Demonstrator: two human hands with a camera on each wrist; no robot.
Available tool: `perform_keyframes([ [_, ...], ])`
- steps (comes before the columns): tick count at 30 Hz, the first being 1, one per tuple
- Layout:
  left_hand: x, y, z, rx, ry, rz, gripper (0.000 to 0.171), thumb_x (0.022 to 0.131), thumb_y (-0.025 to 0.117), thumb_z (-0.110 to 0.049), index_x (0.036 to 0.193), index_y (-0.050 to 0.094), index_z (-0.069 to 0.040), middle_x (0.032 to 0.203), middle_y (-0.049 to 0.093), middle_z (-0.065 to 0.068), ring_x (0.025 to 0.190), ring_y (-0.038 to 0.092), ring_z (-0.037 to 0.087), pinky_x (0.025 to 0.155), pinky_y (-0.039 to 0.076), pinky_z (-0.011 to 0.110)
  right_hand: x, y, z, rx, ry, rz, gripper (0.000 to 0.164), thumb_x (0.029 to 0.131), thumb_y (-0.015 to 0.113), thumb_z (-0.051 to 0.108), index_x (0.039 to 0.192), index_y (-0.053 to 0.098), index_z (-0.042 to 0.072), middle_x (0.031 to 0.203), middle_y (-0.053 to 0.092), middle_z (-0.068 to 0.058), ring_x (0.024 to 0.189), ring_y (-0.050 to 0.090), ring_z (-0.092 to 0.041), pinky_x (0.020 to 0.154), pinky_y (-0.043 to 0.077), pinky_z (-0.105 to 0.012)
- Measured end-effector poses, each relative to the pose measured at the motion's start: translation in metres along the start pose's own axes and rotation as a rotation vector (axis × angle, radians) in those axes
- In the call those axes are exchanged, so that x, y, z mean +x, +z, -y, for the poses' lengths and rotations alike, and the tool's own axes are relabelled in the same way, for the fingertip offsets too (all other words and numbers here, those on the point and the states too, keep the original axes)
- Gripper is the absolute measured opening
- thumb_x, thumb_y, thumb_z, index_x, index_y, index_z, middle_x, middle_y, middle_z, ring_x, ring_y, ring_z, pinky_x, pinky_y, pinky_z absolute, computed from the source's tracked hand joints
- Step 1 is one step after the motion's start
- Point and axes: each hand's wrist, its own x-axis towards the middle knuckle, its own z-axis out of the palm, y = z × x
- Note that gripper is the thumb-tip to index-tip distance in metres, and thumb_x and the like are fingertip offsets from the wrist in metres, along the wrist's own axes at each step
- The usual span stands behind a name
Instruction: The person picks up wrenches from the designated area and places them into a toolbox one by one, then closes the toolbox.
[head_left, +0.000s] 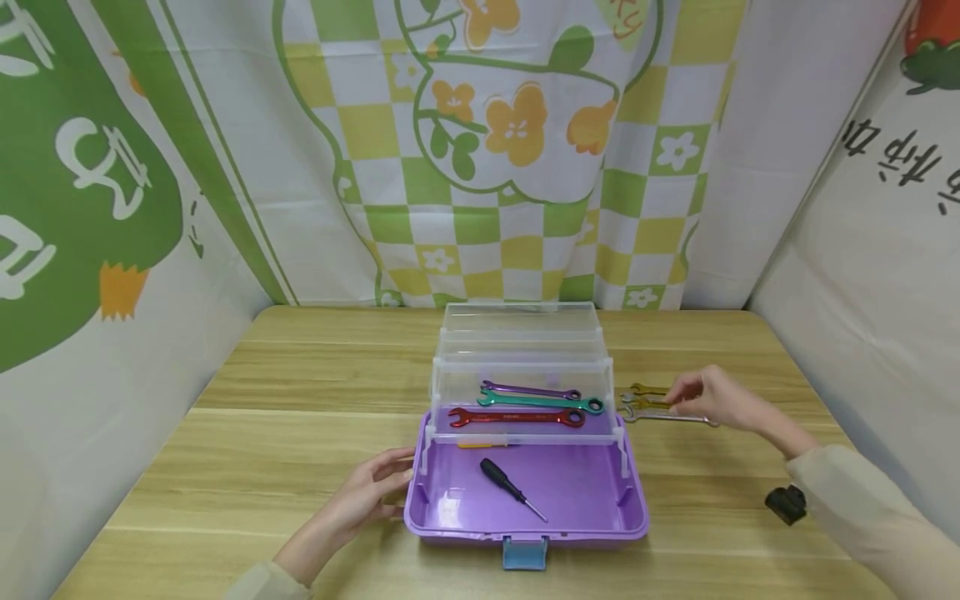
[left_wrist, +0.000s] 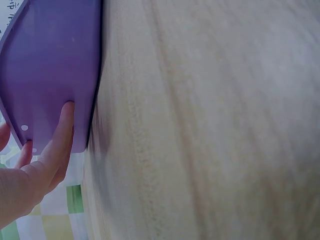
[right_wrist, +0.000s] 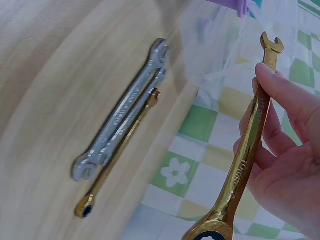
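My right hand pinches a gold combination wrench by its shank, lifted above the table in the right wrist view. Below it lie two silver wrenches and another gold wrench, side by side. My left hand rests its fingers against the left wall of the purple toolbox, which stands with its lid up. Red, teal and purple wrenches lie in its clear raised tray. A black-handled screwdriver sits on the box floor.
A small black object lies on the wooden table beside my right sleeve. A yellow item shows partly beneath the tray's front edge. The blue latch hangs at the box's front. Printed curtains enclose the table.
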Motion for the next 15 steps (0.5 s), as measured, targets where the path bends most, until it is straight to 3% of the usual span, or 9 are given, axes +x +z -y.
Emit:
perform_keyframes([
  [15, 0.0, 0.0, 0.001, 0.001, 0.003, 0.001, 0.057, 0.088, 0.052, -0.016, 0.132, 0.025, 0.009, 0.13, 0.032, 0.032, 0.105, 0.051, 0.033, 0.082, 0.049, 0.047, 0.016, -0.003, 0.029, -0.044, 0.004, 0.006, 0.008, 0.075, 0.067, 0.004, 0.082, 0.065, 0.0, 0.079, 0.066, -0.01, 0.068, 0.057, -0.008, 0.058, 0.051, -0.022],
])
